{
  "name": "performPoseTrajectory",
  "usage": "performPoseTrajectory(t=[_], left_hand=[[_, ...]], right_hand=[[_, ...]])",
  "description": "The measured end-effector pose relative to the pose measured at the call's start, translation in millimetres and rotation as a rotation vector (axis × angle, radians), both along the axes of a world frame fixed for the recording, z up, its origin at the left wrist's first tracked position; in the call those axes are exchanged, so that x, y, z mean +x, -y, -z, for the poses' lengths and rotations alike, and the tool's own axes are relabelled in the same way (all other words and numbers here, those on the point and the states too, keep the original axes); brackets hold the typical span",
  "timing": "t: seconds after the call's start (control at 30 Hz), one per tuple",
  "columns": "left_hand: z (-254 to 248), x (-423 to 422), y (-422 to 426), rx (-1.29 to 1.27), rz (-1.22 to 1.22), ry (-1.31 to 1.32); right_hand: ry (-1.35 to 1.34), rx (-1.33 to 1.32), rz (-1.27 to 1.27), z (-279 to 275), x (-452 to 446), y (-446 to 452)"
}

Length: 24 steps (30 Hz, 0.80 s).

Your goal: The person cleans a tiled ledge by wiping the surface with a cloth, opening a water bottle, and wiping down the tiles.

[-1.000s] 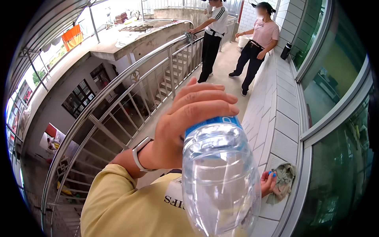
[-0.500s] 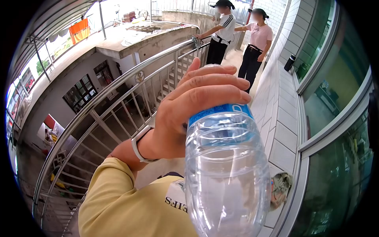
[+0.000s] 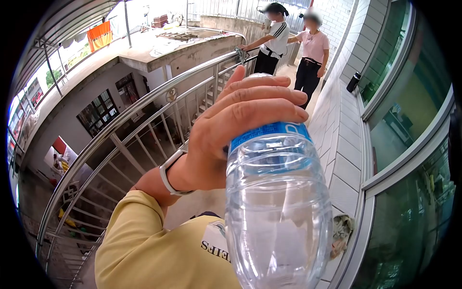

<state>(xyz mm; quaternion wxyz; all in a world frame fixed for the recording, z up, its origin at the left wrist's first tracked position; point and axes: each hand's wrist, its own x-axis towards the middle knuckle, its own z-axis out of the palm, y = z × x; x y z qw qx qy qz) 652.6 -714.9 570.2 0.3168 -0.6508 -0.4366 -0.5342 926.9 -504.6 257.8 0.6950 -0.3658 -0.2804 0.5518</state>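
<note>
While the left hand [image 3: 245,113] holds a bottle [image 3: 279,207], white-tiled ledge [image 3: 345,172], metal railing [image 3: 113,129].

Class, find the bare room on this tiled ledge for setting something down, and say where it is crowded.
The tiled ledge is bare between the black flask and the crumpled cloth, beside the window frame. It is crowded at the cloth, where the clear bottle in the left hand hides part.

The left hand [image 3: 240,115]'s bottle [image 3: 279,207] is glossy plastic, the railing [image 3: 144,102] beyond it shiny metal, the rag [image 3: 341,232] matt cloth.
</note>
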Motion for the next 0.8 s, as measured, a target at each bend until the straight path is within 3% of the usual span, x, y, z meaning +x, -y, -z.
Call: performPoseTrajectory(t=[0.8], left_hand=[[3, -7, -13, -0.013, 0.048, 0.016]], right_hand=[[0.018, 0.014, -0.009, -4, -1, 3]])
